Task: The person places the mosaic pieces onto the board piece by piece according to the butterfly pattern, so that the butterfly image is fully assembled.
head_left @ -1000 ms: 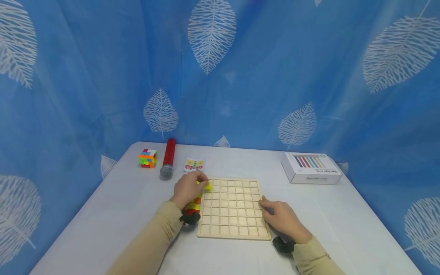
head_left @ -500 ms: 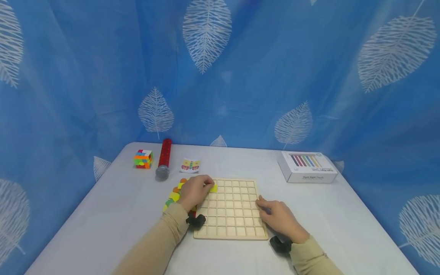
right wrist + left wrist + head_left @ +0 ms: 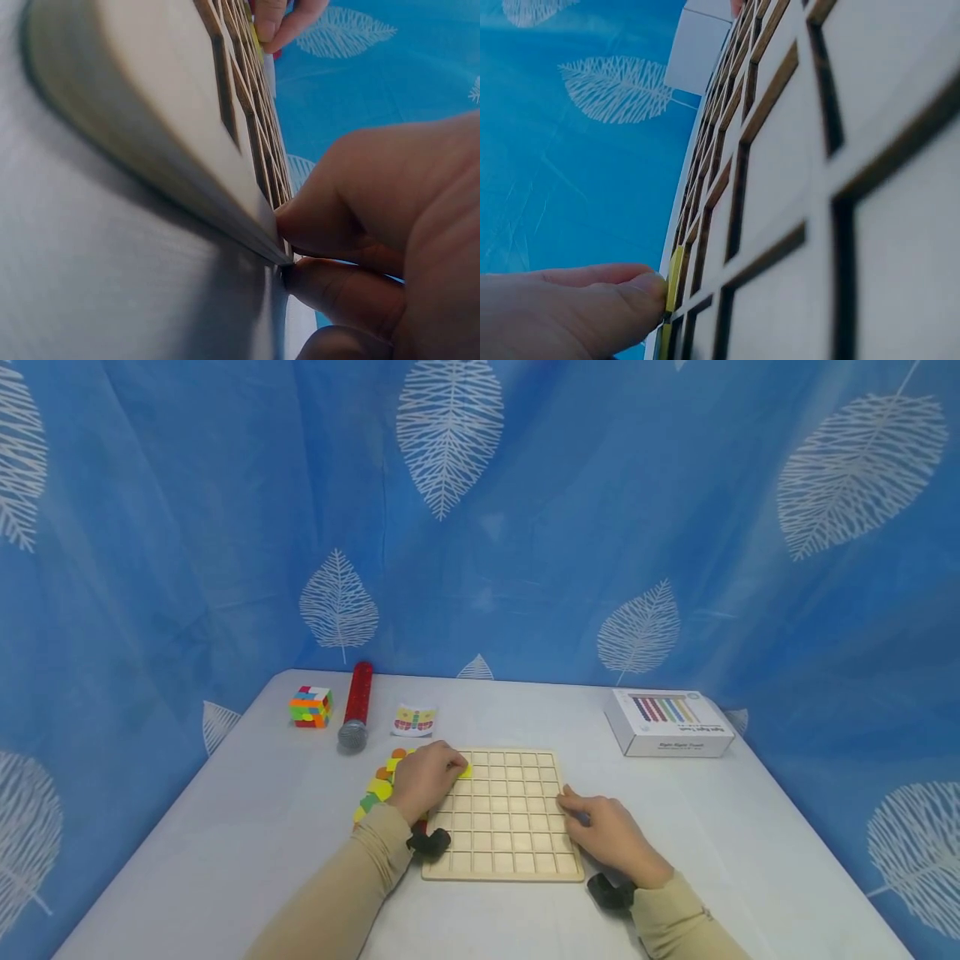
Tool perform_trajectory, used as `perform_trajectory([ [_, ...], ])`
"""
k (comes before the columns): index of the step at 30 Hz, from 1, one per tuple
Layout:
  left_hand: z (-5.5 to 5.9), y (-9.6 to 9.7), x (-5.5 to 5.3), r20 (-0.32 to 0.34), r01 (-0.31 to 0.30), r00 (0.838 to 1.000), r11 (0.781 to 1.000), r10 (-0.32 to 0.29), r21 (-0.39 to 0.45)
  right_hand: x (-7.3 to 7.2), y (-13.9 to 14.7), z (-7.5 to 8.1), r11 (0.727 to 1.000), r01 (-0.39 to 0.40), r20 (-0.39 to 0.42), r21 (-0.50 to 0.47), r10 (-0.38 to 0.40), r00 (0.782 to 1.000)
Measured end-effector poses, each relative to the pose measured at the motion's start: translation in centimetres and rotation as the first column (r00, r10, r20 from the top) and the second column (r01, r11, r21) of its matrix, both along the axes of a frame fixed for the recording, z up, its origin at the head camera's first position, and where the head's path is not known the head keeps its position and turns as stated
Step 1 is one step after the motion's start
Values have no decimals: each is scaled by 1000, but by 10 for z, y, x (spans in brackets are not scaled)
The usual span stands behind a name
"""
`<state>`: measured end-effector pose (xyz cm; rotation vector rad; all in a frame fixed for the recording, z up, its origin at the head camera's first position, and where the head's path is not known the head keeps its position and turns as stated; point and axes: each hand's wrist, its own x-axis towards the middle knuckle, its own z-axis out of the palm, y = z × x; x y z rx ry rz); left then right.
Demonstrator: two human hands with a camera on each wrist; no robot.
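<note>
A wooden grid board (image 3: 504, 820) with square recesses lies in the middle of the table. My left hand (image 3: 426, 778) is at its upper left corner, thumb and finger pinching a yellow tile (image 3: 676, 277) against the grid. In the left wrist view a second yellow piece (image 3: 664, 341) shows just below it. With thumb on top and fingers at the side, my right hand (image 3: 606, 835) grips the board's right edge, seen close in the right wrist view. Colourful tiles (image 3: 379, 788) in yellow, green and orange lie left of the board, partly hidden by the left hand and sleeve.
Behind the board lies a small card with a butterfly pattern (image 3: 414, 721). A puzzle cube (image 3: 311, 707) and a red microphone (image 3: 357, 706) are at the back left. A white box (image 3: 669, 724) stands at the back right, before a blue leaf-print curtain (image 3: 540, 527).
My left hand has moved slightly right with the yellow tile, further over the board's upper left, uncovering loose tiles beside it. The right hand keeps its grip on the edge.
</note>
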<state>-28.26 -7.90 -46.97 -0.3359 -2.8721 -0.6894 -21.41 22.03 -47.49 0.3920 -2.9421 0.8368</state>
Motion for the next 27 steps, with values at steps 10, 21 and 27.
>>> perform_trajectory([
  [10,35,-45,-4,98,-232,972,937,213,262,0,0,0,1000,-6,3,-6,6,1000],
  [21,30,-70,-12,236,-248,950,952,203,180,-1,0,5,1000,4,51,-15,-3,999],
  [27,19,-53,-12,200,-146,971,987,131,65,1,-1,5,1000,8,49,-18,-7,999],
])
